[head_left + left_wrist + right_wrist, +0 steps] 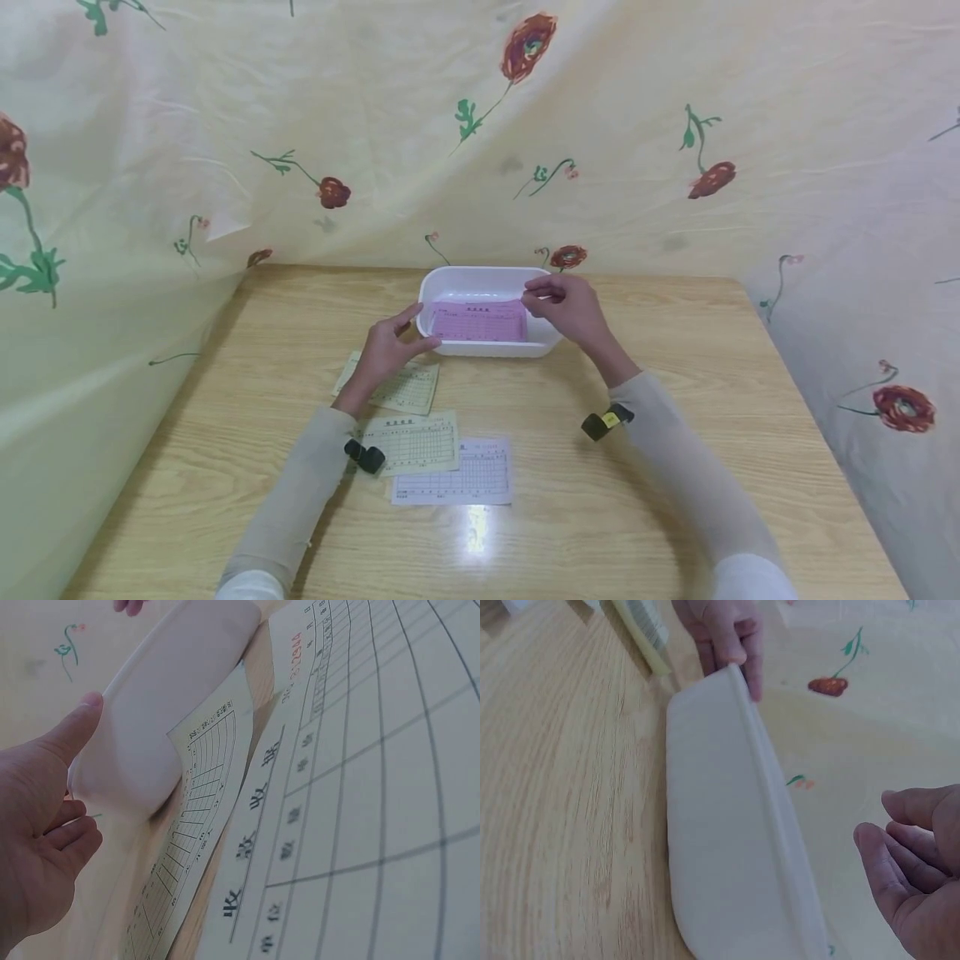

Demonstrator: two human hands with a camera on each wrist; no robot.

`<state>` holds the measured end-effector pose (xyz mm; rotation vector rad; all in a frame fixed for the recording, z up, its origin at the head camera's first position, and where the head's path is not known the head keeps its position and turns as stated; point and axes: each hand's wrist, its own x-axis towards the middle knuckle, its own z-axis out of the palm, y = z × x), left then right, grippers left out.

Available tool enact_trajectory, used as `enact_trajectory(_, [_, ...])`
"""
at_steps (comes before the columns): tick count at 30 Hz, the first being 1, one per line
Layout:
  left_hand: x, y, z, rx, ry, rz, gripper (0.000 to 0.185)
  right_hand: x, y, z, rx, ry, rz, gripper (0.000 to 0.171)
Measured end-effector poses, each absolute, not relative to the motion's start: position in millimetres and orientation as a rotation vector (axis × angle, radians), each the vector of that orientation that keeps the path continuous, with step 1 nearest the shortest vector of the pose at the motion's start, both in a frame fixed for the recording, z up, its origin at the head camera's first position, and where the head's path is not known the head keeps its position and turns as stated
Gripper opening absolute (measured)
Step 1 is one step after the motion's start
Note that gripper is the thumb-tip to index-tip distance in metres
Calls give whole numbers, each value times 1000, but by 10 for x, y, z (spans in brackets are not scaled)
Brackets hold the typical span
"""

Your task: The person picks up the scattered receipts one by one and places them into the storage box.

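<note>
A white plastic tray [491, 351] stands on the table with a pink receipt slip [480, 322] lying in it. At the tray's left end my left hand [386, 352] holds the rim, thumb toward the front and fingers round the end; the right wrist view also shows this hand [724, 634]. Over the tray's right side is my right hand [566, 308], close to the slip's upper right corner. Its thumb and forefinger [874, 851] are bent, with a gap between their tips and nothing visible in them.
Below my left hand lie a yellowish receipt slip [412, 389], partly covered by the wrist in the head view, and another yellowish slip [420, 442]. The latter overlaps a white receipt slip [457, 485]. A flowered cloth [390, 125] hangs behind the wooden table [675, 358].
</note>
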<state>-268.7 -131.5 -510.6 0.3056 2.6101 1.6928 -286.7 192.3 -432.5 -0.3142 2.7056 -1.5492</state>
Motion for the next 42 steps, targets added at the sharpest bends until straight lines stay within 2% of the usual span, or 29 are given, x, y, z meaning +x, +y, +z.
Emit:
enact_trajectory(6, [-2680,-1324,-5103,314,2608,1689,84,-2611,1957,-4223,-377,2697,-1545,37])
enact_trajectory(15, [-2687,-1323,-5102,320,2604,1688,84,-2188,1986,-4201,-393,2755,-1473,34])
enact_trajectory(32, [-2681,-1316,-5096,333,2585,1708,83,-1664,2012,-4652,-358,2601,-1485,38])
enact_trajectory(42, [-2674,-1315,-5094,350,2590,1717,82,-1462,1917,-4885,-289,2531,-1437,33])
